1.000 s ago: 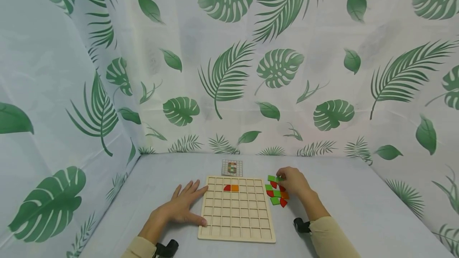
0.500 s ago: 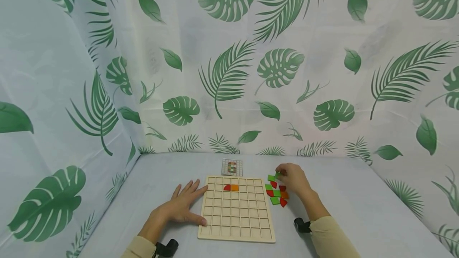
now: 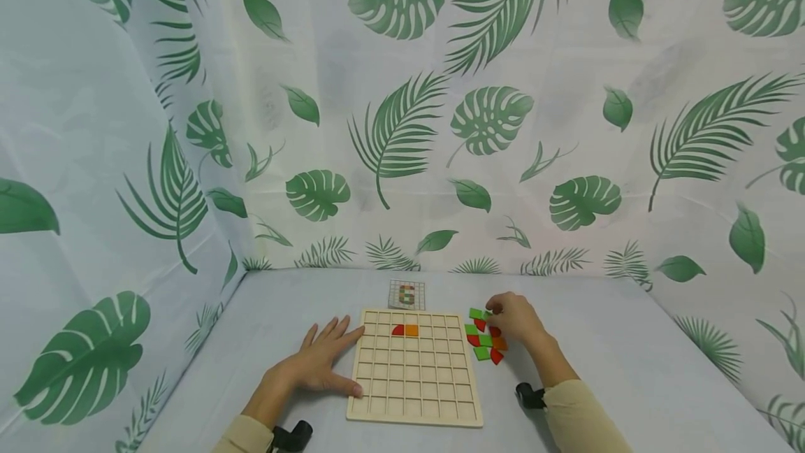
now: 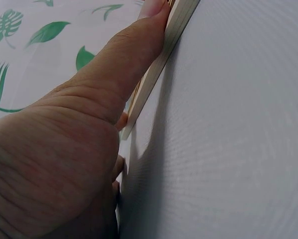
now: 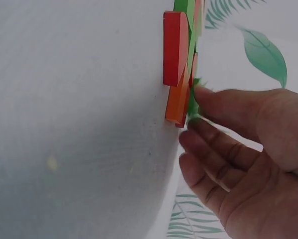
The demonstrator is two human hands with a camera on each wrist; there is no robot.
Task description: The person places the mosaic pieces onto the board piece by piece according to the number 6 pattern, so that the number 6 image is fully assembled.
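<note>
A pale wooden grid board (image 3: 413, 376) lies on the table. In its second row a red quarter-round tile (image 3: 399, 330) sits beside an orange square tile (image 3: 411, 330). My left hand (image 3: 314, 364) has its fingers spread, with thumb and index fingertip touching the board's left edge. Right of the board, my right hand (image 3: 517, 316) hovers over the far end of a group of loose tiles. In the right wrist view its thumb and fingertips pinch a green tile (image 5: 193, 105), partly hidden by them. Orange (image 5: 177, 102) and red tiles (image 5: 174, 48) lie close by.
Several green, red and orange tiles (image 3: 485, 340) lie tightly grouped along the board's right side. A small card (image 3: 407, 295) with a coloured grid pattern lies behind the board. A leaf-printed cloth (image 3: 402, 159) hangs at the back of the table.
My right hand, with the green tile, rose slightly half a second ago and has since come down again at the group's far end. The left hand and the board have stayed put.
</note>
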